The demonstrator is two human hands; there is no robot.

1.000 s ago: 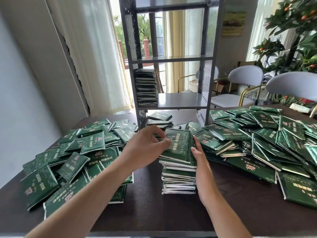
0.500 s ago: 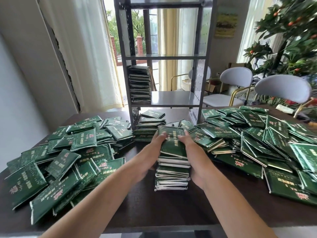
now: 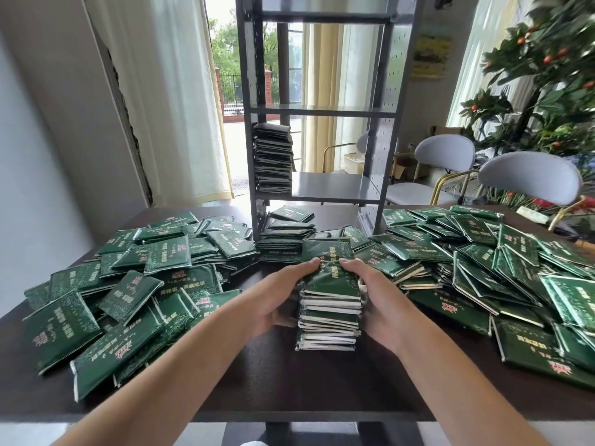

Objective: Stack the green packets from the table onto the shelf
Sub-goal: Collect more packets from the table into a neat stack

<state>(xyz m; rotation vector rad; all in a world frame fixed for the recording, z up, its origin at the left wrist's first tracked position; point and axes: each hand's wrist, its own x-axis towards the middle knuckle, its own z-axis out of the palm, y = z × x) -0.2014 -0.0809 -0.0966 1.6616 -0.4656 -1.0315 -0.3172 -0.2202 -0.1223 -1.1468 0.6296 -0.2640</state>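
Observation:
A tall stack of green packets (image 3: 329, 304) stands on the dark table (image 3: 289, 381) in front of me. My left hand (image 3: 279, 297) grips its left side, thumb on the top packet. My right hand (image 3: 376, 300) grips the right side the same way. Behind the stack stands a grey metal shelf (image 3: 328, 185). On its lower board, at the left, sits a pile of packets (image 3: 273, 157). A smaller pile (image 3: 286, 235) lies on the table under the shelf.
Loose green packets cover the table to the left (image 3: 128, 284) and to the right (image 3: 499, 268). Two grey chairs (image 3: 528, 178) stand behind the table at the right, with a fruit tree (image 3: 547, 75) beyond them. The shelf's upper boards are bare.
My left hand came down from the top packet to the stack's left side, and my right hand closed in on the right side. Both hands now squeeze the stack between them.

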